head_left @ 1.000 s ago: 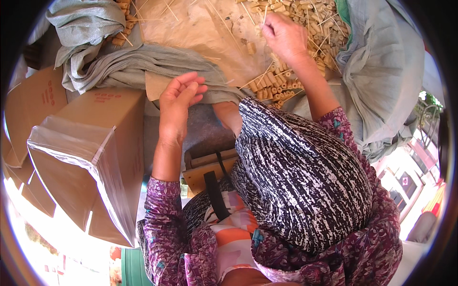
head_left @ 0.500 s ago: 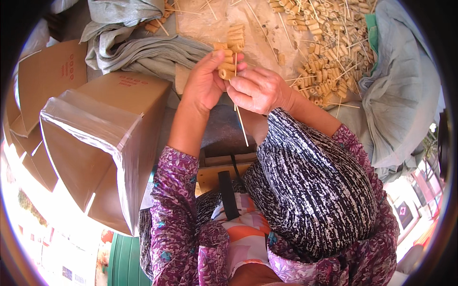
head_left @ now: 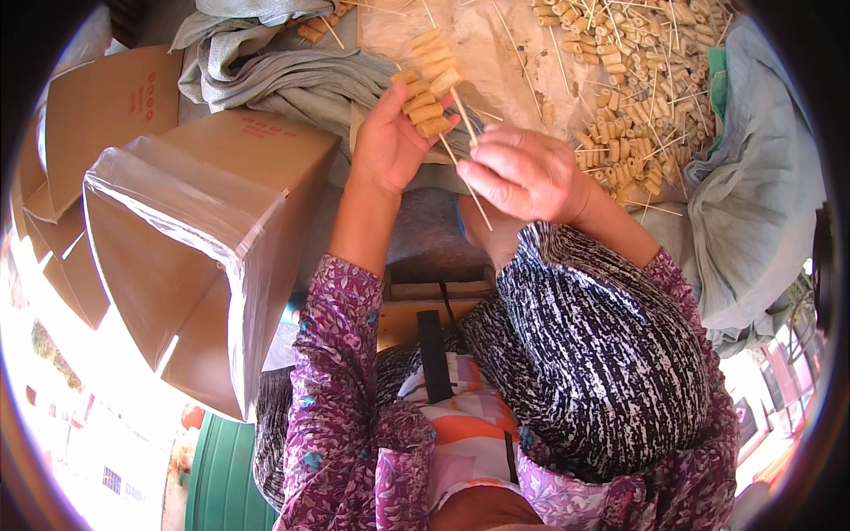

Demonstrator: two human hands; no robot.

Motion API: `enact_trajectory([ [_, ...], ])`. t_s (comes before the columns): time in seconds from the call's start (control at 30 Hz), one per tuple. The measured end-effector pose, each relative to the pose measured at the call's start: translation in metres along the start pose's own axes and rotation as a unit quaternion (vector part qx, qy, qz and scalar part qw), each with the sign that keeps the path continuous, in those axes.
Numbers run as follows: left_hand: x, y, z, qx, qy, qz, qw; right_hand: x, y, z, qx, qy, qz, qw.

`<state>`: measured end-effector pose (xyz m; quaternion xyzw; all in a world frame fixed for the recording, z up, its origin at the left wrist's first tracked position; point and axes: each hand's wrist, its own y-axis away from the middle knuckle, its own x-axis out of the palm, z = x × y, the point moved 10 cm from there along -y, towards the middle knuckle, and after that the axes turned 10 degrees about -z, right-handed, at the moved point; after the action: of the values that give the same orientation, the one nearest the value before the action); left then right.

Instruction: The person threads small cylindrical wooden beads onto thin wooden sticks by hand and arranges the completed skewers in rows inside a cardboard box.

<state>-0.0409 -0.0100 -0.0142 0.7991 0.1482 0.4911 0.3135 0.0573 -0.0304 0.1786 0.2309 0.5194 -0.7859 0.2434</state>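
A brown cardboard box (head_left: 257,177) stands to the person's left, lined with a clear plastic bag (head_left: 177,199) folded over its rim; red print marks its top flap, and a second flattened carton (head_left: 93,106) with red print lies behind it, partly cut off at the frame edge. The left hand (head_left: 390,142) holds a stack of short tan cylindrical pieces (head_left: 425,84), its grip closed around their lower part, the stack running up and away from the person. The right hand (head_left: 527,173) has its grip pinched on a thin wooden skewer (head_left: 465,146); the skewer's long axis runs diagonally, upper end touching the stack, lower end pointing toward the person's lap. Beyond the hands, a pile of loose tan pieces and skewers (head_left: 637,80) lies on a pale sheet (head_left: 469,40) over grey-green cloth (head_left: 283,75). How many pieces sit on the skewer cannot be made out, as the fingers hide the joint. The person's patterned garment covers the lower frame.
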Motion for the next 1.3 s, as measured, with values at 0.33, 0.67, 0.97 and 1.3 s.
enact_trajectory([
  [0.33, -0.019, -0.009, 0.001, 0.011, -0.014, -0.056, 0.998, 0.034, 0.032, 0.023, -0.06, -0.046, 0.066, 0.995],
  [0.67, -0.016, -0.003, 0.0, -0.002, 0.026, -0.004, 1.0, 0.044, 0.043, 0.025, -0.062, -0.124, 0.15, 0.979],
  [0.97, -0.013, -0.002, -0.027, 0.07, -0.078, -0.03, 0.994, 0.004, 0.073, -0.064, 0.117, 0.11, 0.25, 0.955],
  [1.3, -0.022, -0.004, -0.006, 0.02, -0.075, 0.0, 0.997, -0.008, 0.25, -0.125, 0.238, 0.227, 0.604, 0.726],
])
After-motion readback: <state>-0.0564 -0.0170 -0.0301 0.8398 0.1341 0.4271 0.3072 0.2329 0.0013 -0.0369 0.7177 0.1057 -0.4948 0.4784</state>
